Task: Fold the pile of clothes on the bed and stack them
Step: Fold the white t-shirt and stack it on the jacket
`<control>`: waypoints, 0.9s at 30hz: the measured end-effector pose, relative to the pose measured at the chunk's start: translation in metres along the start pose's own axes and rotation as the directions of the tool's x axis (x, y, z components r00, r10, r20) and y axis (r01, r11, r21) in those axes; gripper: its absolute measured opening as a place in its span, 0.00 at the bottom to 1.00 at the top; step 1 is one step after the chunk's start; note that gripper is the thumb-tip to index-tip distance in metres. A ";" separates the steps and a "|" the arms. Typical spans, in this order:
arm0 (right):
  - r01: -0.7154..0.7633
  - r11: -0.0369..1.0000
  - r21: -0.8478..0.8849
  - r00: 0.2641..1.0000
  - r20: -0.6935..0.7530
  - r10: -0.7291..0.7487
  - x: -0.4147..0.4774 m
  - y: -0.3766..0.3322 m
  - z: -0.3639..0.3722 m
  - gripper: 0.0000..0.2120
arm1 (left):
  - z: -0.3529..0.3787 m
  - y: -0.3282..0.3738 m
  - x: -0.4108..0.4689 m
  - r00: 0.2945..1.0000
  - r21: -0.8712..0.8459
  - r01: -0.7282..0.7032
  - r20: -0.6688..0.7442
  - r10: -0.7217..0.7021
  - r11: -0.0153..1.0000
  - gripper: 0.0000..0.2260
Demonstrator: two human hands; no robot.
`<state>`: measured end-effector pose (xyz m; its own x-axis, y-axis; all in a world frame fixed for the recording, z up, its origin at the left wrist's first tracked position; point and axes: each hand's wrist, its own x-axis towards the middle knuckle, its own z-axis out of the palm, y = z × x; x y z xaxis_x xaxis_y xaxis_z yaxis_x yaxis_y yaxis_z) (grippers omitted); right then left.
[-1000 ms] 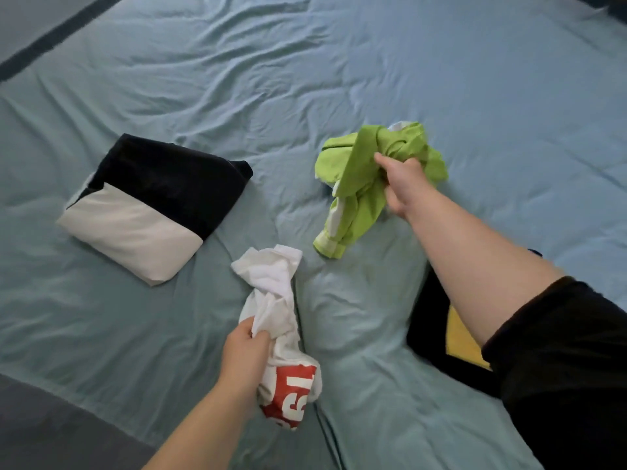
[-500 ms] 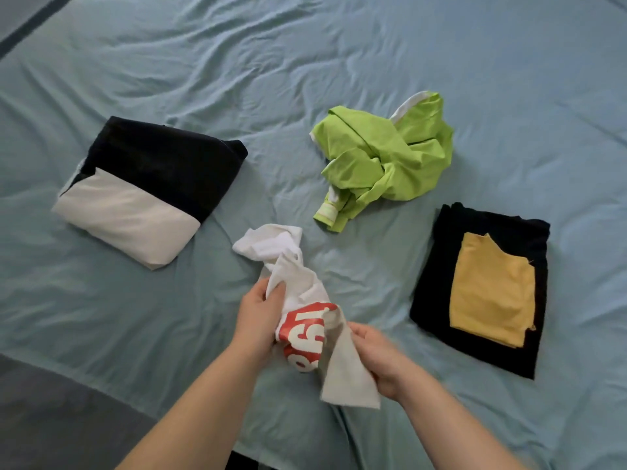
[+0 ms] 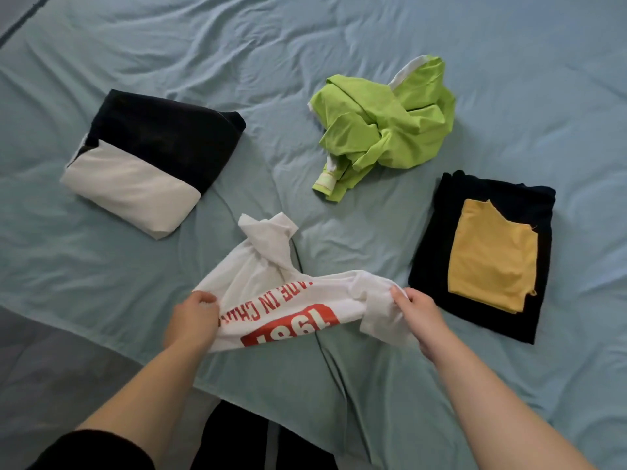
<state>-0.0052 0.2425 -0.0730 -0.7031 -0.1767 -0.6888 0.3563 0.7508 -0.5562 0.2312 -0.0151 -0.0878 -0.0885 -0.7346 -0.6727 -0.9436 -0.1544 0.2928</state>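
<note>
Near the bed's [image 3: 339, 45] front edge, the left hand [image 3: 191, 317] and right hand [image 3: 419, 317] each grip an end of the white printed T-shirt [image 3: 288, 300], its long axis running side to side between them; beyond lies the crumpled lime-green garment [image 3: 383, 127]; the folded black-and-white garment [image 3: 149, 157] and the yellow-on-black stack [image 3: 488, 252] flank it, obstructing nothing.

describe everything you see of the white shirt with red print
The white shirt looks like cotton, with red lettering and a red block of white numerals, upside down. Unfolded and bunched, it is stretched between the left hand and right hand gripping its ends; its twisted far part lies on the bedsheet.
</note>
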 end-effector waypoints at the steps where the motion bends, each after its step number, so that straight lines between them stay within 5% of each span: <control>1: 0.028 0.999 -0.021 0.999 0.041 -0.027 -0.003 0.002 -0.001 0.15 | 0.002 0.000 -0.003 0.999 0.091 0.026 0.031 -0.029 0.995 0.19; 3: 0.086 0.996 -0.015 0.990 0.111 -0.083 -0.011 0.002 -0.001 0.15 | 0.011 0.013 -0.021 0.999 0.236 -0.017 0.044 0.007 0.972 0.36; 5: 0.115 0.993 -0.002 0.978 0.176 -0.113 -0.018 -0.002 0.001 0.14 | 0.032 0.036 -0.048 0.962 0.257 -0.273 0.103 0.254 0.927 0.48; 7: 0.152 0.988 0.002 0.960 0.240 -0.148 -0.024 -0.006 0.005 0.13 | 0.061 0.062 -0.080 0.779 0.207 -0.619 0.286 0.558 0.757 0.55; 9: 0.170 0.985 0.025 0.936 0.307 -0.170 -0.030 -0.012 0.009 0.13 | 0.085 0.084 -0.110 0.548 0.171 -0.828 0.447 0.707 0.534 0.55; 11: 0.103 0.986 0.132 0.923 0.356 -0.144 -0.035 -0.015 0.013 0.14 | 0.097 0.099 -0.119 0.492 0.138 -0.860 0.484 0.724 0.491 0.50; 15: -0.078 0.831 0.551 0.987 0.160 -0.013 -0.032 -0.021 -0.002 0.18 | 0.089 0.113 -0.113 0.678 0.101 -0.688 0.440 0.588 0.718 0.21; 18: -0.154 0.779 0.608 0.978 0.205 0.034 -0.025 -0.016 -0.006 0.25 | 0.076 0.116 -0.118 0.756 -0.367 -0.339 0.442 0.483 0.866 0.12; 20: -0.187 0.856 0.483 0.912 0.408 -0.031 -0.029 -0.005 0.004 0.33 | 0.069 0.121 -0.125 0.719 -0.619 0.058 0.570 0.398 0.783 0.10; 22: -0.186 0.897 0.400 0.829 0.555 -0.076 -0.039 0.004 0.014 0.31 | 0.066 0.126 -0.126 0.666 -0.705 0.310 0.640 0.383 0.638 0.10; 27: -0.158 0.935 0.317 0.779 0.622 -0.079 -0.056 0.026 0.003 0.39 | 0.061 0.127 -0.111 0.796 -0.767 0.343 0.544 0.267 0.542 0.22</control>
<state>0.0451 0.2697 -0.0503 -0.1926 -0.5932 -0.7817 0.6394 0.5284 -0.5585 0.1016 0.0874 -0.0177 -0.4955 -0.2662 -0.8268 -0.2976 -0.8422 0.4495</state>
